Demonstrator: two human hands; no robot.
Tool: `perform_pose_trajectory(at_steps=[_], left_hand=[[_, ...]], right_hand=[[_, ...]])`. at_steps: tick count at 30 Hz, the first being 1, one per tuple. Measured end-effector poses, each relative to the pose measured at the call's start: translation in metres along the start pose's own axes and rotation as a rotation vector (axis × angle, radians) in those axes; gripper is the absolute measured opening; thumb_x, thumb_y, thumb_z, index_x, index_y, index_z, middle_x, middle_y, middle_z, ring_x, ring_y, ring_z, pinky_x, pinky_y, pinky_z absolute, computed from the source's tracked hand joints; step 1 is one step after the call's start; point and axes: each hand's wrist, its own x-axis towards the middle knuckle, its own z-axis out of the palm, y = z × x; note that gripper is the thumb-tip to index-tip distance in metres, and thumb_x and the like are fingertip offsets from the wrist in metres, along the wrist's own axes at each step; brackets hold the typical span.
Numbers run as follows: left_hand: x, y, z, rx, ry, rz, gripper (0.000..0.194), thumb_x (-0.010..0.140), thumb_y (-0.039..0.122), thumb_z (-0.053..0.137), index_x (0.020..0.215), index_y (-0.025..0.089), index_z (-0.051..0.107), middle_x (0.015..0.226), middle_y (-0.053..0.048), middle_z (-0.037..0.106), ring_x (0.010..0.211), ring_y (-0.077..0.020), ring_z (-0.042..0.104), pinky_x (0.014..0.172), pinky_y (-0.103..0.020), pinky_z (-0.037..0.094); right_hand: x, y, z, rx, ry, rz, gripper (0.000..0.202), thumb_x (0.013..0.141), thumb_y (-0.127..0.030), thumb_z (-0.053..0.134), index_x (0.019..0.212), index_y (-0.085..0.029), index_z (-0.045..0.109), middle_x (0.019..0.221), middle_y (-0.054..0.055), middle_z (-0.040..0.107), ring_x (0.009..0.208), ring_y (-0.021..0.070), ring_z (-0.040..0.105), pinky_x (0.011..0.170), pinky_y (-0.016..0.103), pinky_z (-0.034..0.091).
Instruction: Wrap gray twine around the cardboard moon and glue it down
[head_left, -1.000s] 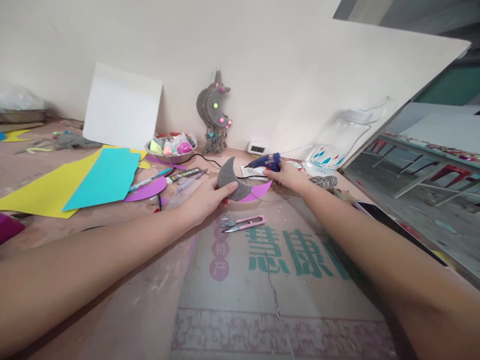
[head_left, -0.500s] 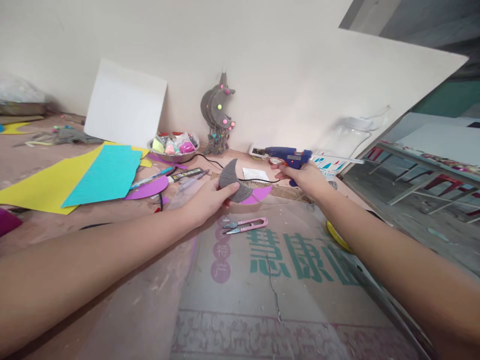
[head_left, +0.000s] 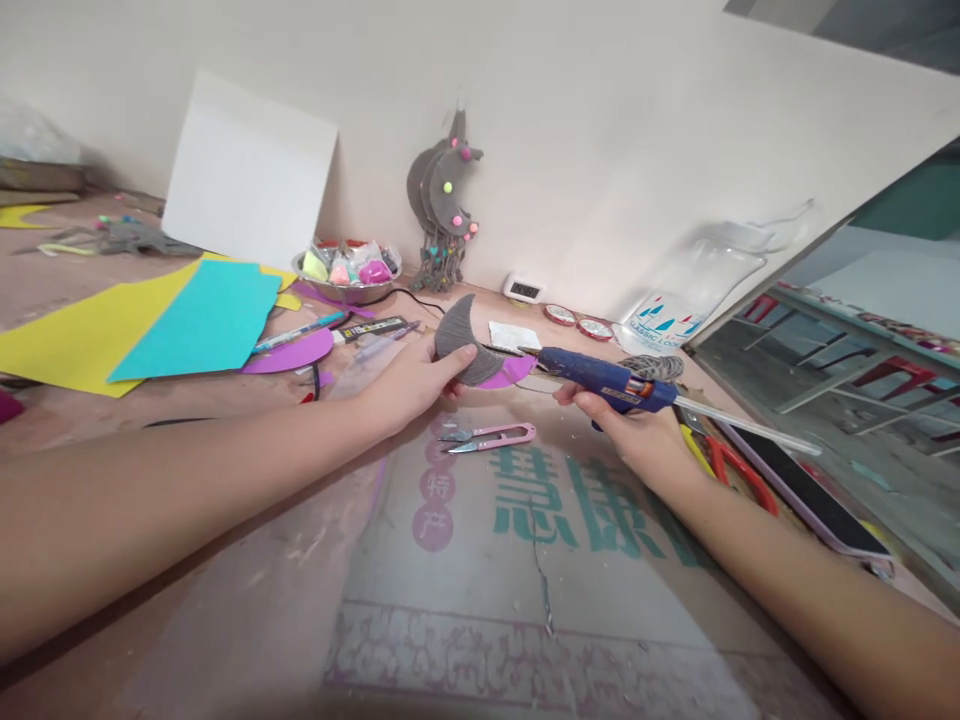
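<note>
- And here comes the glue gun (head_left: 600,375): a second ago it was down by the white paper (head_left: 510,337), then up in the air, and now I have it lowered right beside the crescent (head_left: 454,340).
- That puts both pieces of my work together, the nozzle (head_left: 529,351) close by the bare purple end (head_left: 514,372) (touching or just short of it, I can't tell from here).
- The crescent itself has hardly shifted: it's out in front of me, beyond the snips (head_left: 495,436), its grey wrapped part curving upward and its purple end off to the right.
- My left hand (head_left: 416,383) has kept its pinch on it, thumb over the grey face, fingers tucked beneath.
- My right hand (head_left: 634,430) is wrapped around the gun from below, (whether I'm squeezing the trigger, I can't tell).
- Arms now: left forearm stretching in low from the left, right forearm slanting in from the lower right, the two hands nearly meeting over the plastic sheet (head_left: 442,620).
- The gun lies almost level, nozzle leftward, its glue stick (head_left: 750,424) poking out behind, past the yarn (head_left: 664,366).
</note>
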Motion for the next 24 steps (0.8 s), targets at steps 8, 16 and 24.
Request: perform_pose_trajectory(at_steps=[8, 16, 24], left_hand=[[-0.0006, -0.0011, 0.0007, -0.011, 0.028, -0.014, 0.025, 0.075, 0.042, 0.057, 0.082, 0.017, 0.056, 0.069, -0.001, 0.056, 0.051, -0.008, 0.048, 0.046, -0.019, 0.037], [0.0002, 0.0001, 0.0008, 0.01, 0.029, -0.007, 0.025, 0.076, 0.04, 0.057, 0.083, 0.017, 0.055, 0.071, 0.0, 0.058, 0.052, -0.0074, 0.048, 0.046, -0.019, 0.038], [0.0016, -0.0027, -0.0008, 0.049, 0.026, 0.018, 0.027, 0.077, 0.042, 0.056, 0.084, 0.016, 0.055, 0.071, -0.001, 0.058, 0.052, -0.0075, 0.049, 0.046, -0.019, 0.039]], right_hand=[[-0.0036, 0.002, 0.0008, -0.082, -0.002, 0.019, 0.031, 0.075, -0.052, 0.051, 0.075, -0.022, 0.062, 0.083, 0.004, 0.067, 0.084, 0.0236, 0.061, 0.08, 0.038, 0.046], [-0.0034, -0.0004, 0.0039, -0.061, -0.011, -0.03, 0.028, 0.073, -0.05, 0.055, 0.076, -0.023, 0.061, 0.081, 0.002, 0.067, 0.076, 0.0221, 0.062, 0.072, 0.036, 0.048], [-0.0027, 0.0026, 0.0058, -0.1, 0.008, 0.028, 0.029, 0.071, -0.05, 0.058, 0.079, -0.023, 0.062, 0.078, 0.002, 0.067, 0.073, 0.0229, 0.062, 0.067, 0.035, 0.049]])
